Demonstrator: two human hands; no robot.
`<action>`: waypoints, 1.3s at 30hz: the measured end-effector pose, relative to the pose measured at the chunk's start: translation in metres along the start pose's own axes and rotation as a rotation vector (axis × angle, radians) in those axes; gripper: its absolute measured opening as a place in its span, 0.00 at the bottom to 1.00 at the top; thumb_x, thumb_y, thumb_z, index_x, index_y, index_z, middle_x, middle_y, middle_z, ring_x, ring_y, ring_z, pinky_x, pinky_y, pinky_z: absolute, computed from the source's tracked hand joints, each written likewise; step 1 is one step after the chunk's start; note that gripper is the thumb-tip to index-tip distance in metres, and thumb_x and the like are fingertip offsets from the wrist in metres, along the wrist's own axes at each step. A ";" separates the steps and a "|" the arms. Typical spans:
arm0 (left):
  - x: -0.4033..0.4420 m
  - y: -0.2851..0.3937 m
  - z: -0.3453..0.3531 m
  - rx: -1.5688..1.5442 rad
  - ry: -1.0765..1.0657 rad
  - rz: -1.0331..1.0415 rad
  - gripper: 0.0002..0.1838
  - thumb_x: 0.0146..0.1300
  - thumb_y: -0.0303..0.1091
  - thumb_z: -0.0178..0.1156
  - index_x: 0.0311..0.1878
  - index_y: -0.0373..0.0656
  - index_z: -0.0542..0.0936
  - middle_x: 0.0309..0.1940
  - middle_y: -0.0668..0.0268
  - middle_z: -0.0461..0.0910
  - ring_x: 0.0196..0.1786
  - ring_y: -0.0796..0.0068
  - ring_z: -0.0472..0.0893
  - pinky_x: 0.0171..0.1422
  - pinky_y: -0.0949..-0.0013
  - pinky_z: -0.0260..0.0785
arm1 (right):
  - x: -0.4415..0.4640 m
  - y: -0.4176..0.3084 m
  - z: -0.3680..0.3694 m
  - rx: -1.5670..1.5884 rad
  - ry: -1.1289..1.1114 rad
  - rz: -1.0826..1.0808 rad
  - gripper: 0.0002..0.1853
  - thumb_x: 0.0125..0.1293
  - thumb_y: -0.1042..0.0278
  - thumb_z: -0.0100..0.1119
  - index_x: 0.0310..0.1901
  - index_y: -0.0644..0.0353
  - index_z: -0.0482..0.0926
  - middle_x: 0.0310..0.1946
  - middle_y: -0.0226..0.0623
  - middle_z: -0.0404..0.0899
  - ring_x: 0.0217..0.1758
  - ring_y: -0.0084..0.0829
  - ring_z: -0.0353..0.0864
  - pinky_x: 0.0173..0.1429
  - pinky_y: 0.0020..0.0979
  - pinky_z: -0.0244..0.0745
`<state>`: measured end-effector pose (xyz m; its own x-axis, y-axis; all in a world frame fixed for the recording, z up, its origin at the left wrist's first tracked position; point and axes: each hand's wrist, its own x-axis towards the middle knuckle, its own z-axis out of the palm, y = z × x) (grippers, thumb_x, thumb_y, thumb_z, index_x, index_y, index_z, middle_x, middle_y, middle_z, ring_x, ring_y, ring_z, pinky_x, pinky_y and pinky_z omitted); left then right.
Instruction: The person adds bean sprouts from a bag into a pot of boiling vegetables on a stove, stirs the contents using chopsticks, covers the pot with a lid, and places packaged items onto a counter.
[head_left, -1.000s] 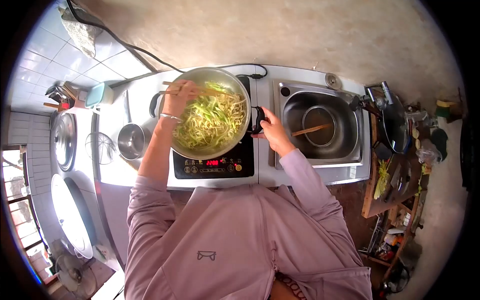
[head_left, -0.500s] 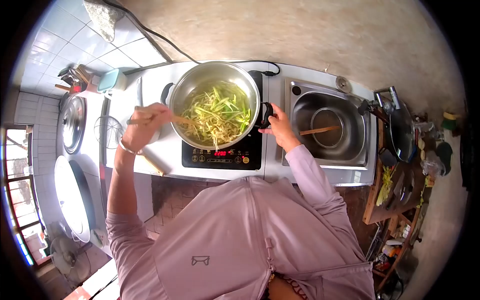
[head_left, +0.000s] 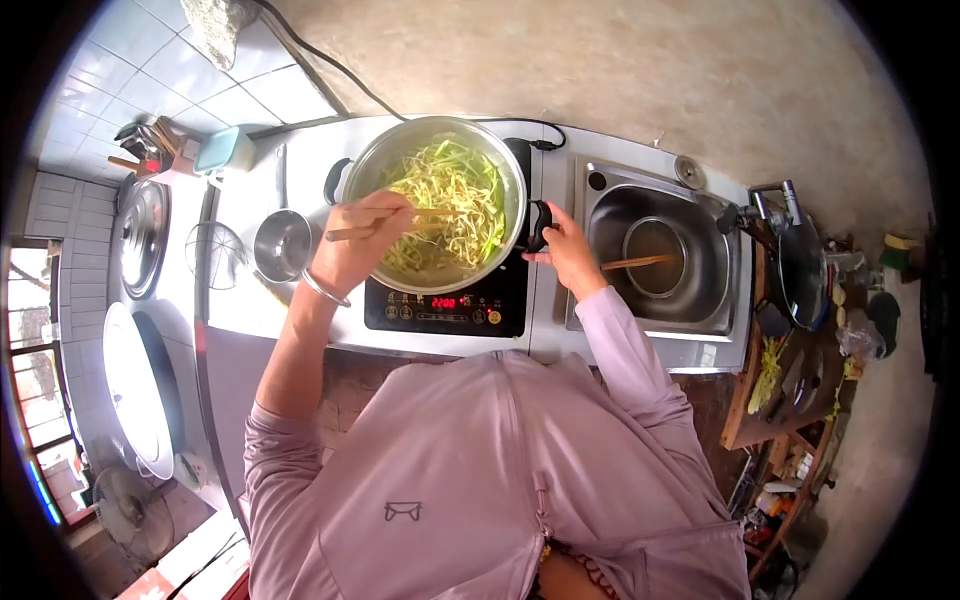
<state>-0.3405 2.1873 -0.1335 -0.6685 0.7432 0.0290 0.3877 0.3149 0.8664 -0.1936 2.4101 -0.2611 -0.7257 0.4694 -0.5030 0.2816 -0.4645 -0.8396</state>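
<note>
A steel pot (head_left: 376, 170) holding yellow-green shredded vegetables (head_left: 455, 205) stands on the black induction cooker (head_left: 450, 315), whose display is lit red. My left hand (head_left: 365, 240), at the pot's near left rim, grips a pair of wooden chopsticks (head_left: 430, 212) with their tips among the vegetables. On the pot's right side, my right hand (head_left: 565, 245) is closed on the black pot handle (head_left: 538, 226).
Right of the cooker is a steel sink (head_left: 710, 290) with a round-rimmed vessel and a wooden stick in it. To the left are a small saucepan (head_left: 284, 245), a wire strainer (head_left: 216, 255) and a large lid (head_left: 142, 240). A cutting board (head_left: 790, 390) lies at the far right.
My left hand swung left, clear of the pot, then came back over its near left rim with the chopsticks. The vegetables have shifted. My right hand stays at the handle.
</note>
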 end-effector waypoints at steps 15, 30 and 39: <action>-0.007 -0.026 -0.056 0.179 0.236 -0.204 0.09 0.60 0.32 0.49 0.34 0.38 0.76 0.20 0.67 0.76 0.27 0.82 0.76 0.29 0.77 0.68 | 0.004 0.006 -0.003 0.007 -0.004 -0.022 0.25 0.61 0.79 0.37 0.61 0.55 0.58 0.39 0.37 0.71 0.37 0.30 0.76 0.37 0.38 0.80; -0.025 -0.082 0.008 -0.305 0.316 -0.238 0.07 0.58 0.27 0.50 0.31 0.33 0.74 0.21 0.63 0.75 0.22 0.80 0.76 0.22 0.79 0.68 | 0.001 -0.002 0.001 -0.013 -0.028 -0.017 0.25 0.60 0.80 0.38 0.61 0.55 0.58 0.41 0.36 0.70 0.35 0.26 0.74 0.34 0.35 0.80; -0.012 -0.057 -0.058 -0.152 0.502 -0.180 0.09 0.58 0.31 0.53 0.36 0.33 0.75 0.22 0.62 0.76 0.23 0.78 0.76 0.26 0.79 0.68 | 0.003 0.003 -0.001 -0.027 -0.021 -0.007 0.24 0.61 0.79 0.38 0.61 0.55 0.58 0.42 0.36 0.71 0.36 0.28 0.75 0.38 0.38 0.79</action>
<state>-0.3914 2.1267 -0.1546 -0.9505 0.3014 0.0755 0.1683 0.2950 0.9406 -0.1944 2.4111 -0.2651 -0.7406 0.4566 -0.4929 0.2930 -0.4408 -0.8485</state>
